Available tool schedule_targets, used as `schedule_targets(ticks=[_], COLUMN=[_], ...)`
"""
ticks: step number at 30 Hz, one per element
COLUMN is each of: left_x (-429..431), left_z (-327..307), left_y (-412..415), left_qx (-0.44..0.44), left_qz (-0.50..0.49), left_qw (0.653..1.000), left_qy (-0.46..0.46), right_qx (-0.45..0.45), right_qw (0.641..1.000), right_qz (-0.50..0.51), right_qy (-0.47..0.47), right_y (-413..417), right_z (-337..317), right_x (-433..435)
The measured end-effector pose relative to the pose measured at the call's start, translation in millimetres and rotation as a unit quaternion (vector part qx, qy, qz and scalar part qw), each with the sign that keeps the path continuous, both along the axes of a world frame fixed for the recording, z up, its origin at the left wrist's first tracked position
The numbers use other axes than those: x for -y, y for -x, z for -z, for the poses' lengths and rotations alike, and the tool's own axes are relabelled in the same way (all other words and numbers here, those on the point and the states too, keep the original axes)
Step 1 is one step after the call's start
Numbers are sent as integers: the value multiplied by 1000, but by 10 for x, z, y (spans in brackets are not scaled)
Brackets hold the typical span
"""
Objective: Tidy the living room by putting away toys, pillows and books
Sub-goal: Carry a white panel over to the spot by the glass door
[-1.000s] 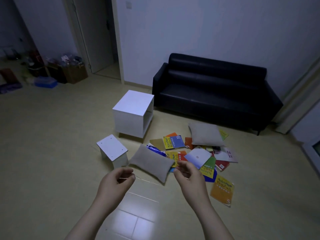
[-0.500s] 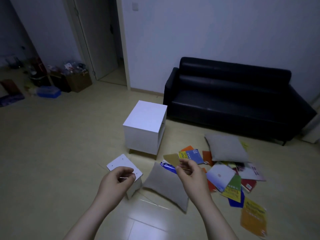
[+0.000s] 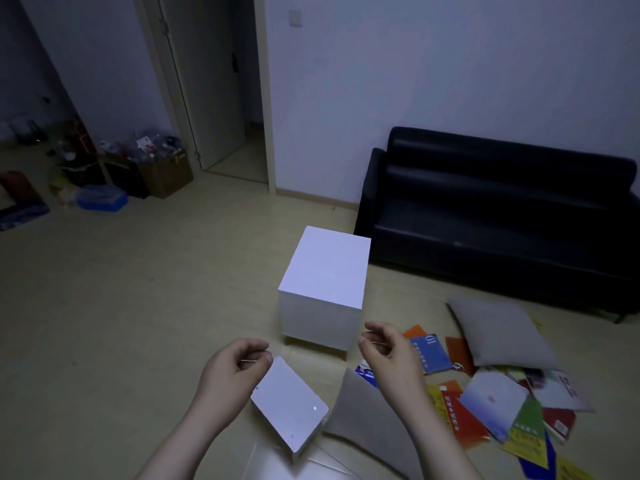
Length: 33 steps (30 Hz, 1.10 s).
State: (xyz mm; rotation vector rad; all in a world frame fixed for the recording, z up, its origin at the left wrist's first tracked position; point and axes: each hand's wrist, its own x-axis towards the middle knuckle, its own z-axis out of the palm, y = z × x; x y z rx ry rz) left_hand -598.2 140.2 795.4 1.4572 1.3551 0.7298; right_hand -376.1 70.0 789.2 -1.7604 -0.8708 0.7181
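We held both hands out above the floor, apart from each other. Our left hand had its fingers curled in, with thumb and forefinger pinching a thin pale strand. Our right hand pinched the same sort of strand in the same way. Nothing of it showed between the hands, so we could not tell whether it was one piece or two.

None of the things to be tidied was in our grasp. The near pillow lay on the floor under our right forearm, just beside a stool on its right. The far pillow lay in front of the sofa, with one edge resting over the books. These lay flat and overlapping on the floor, between the two pillows and to their right. A blue book marked "10" showed just right of our right hand.

A white cabinet stood beyond our hands, near the sofa's left arm. Well off to the left, by the doorway, stood a cardboard box and a blue tub.
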Motion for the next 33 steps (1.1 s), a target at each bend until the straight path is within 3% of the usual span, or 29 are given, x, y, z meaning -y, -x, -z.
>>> schedule_targets(ticks=[14, 33], left_x=[-2607, -5483], left_z=[58, 108], left_y=[1097, 266], left_qx=[-3, -1], left_qz=[99, 204], left_qw=[995, 979], left_qy=[-13, -5], right_qx=[4, -3], right_qw=[994, 976], right_qz=[111, 214], right_qy=[23, 34], right_y=[1282, 752], right_z=[51, 157], right_x=[-2081, -4488])
